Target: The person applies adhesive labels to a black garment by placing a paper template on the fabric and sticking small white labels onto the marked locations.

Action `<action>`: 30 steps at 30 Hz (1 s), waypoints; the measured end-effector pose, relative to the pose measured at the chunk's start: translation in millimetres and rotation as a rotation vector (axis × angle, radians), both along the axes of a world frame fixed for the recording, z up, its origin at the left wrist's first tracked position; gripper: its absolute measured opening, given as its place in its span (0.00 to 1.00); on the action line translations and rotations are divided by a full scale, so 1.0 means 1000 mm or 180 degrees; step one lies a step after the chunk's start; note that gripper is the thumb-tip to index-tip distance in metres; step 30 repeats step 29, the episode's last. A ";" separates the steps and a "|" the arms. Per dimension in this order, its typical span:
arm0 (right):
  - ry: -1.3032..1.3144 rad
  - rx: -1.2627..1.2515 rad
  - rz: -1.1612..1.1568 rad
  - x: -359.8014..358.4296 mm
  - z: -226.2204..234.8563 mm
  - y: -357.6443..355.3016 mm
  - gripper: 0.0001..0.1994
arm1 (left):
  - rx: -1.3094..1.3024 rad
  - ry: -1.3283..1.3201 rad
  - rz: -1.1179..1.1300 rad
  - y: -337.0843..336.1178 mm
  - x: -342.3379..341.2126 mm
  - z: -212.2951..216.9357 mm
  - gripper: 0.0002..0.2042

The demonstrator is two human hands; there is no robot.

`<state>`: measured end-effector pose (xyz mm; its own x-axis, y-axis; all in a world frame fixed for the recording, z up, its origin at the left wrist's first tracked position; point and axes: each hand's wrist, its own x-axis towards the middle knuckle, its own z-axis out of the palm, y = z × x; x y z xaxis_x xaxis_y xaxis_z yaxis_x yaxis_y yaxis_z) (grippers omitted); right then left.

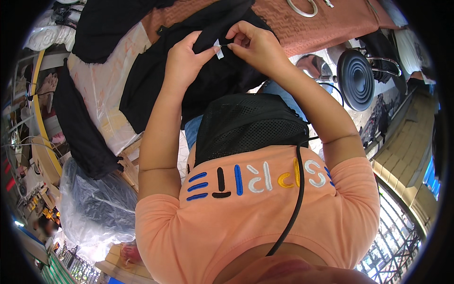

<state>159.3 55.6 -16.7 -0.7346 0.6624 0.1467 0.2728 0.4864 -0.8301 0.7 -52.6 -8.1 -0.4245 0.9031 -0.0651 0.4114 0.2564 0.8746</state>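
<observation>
Black cloth [151, 78], apparently a garment, lies across the table edge and toward my lap. A small white tag [218, 49] shows against it, between my hands. My left hand [185, 60] is closed on the cloth, its thumb pressed at the tag and its other fingers partly hidden. My right hand [259, 47] pinches one end of a thin, needle-like piece [224, 46] between thumb and forefinger. The other end of that piece meets the tag beside my left thumb. The remaining fingers of my right hand are curled.
A patterned brown cloth [307, 33] covers the table, with a white ring [302, 7] on it. At right stands a round, black ribbed disc [355, 80]. Clear plastic [94, 203] and more black cloth [82, 128] lie at left. A black cable [297, 203] crosses my shirt.
</observation>
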 end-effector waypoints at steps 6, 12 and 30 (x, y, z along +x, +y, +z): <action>0.0150 0.0520 0.0127 -0.010 0.007 0.000 0.10 | 0.0175 0.0201 0.0091 0.002 0.003 0.000 0.18; -0.0648 -0.0340 0.1022 -0.037 0.071 0.027 0.12 | 0.0171 0.0485 -0.0069 -0.005 0.003 0.010 0.17; -0.1708 -0.1702 0.2186 -0.054 0.030 0.087 0.08 | 0.0238 0.1180 0.0095 -0.001 0.007 0.014 0.15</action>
